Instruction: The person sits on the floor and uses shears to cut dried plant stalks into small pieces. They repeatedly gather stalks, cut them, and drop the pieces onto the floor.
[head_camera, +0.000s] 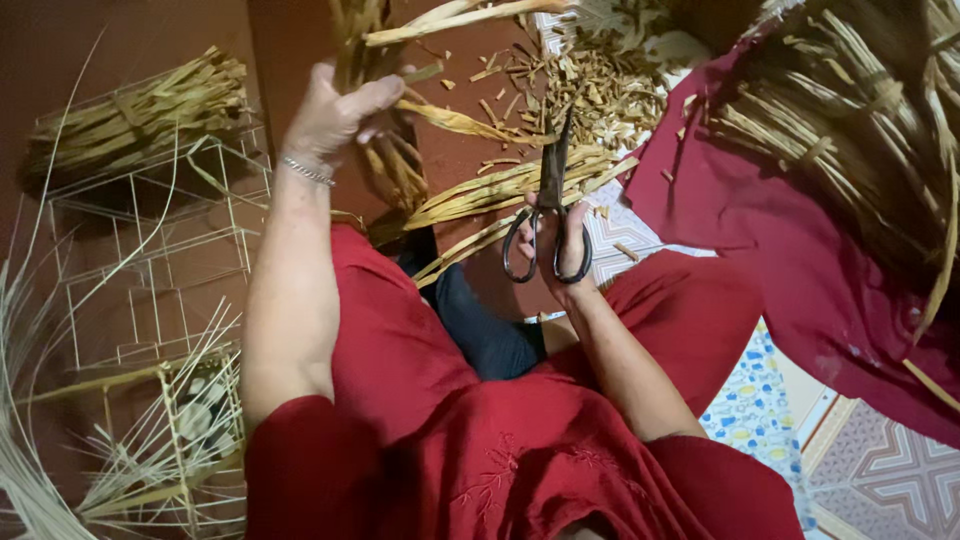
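while the left hand (335, 115) grips a bundle of dried leaf strips (385, 150) at the far centre, the right hand (560, 240) holds closed scissors (550, 195) just right of it; i'd keep the strips taut, cutting squarely.

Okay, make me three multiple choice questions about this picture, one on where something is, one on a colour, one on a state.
1. Where is the wire frame?
A. To the person's left
B. On the red cloth
C. Behind the scissors

2. What colour is the cloth under the pile of strips at right?
A. Blue
B. Dark red
C. White

3. How are the scissors held?
A. Lying loose on the floor
B. In the right hand, blades pointing away
C. In the left hand

Answers: 1 A, it stands at the left edge. 2 B, the fabric is dark red. 3 B, right fingers pass through the handle loops; the left hand grips a bunch of dried strips.
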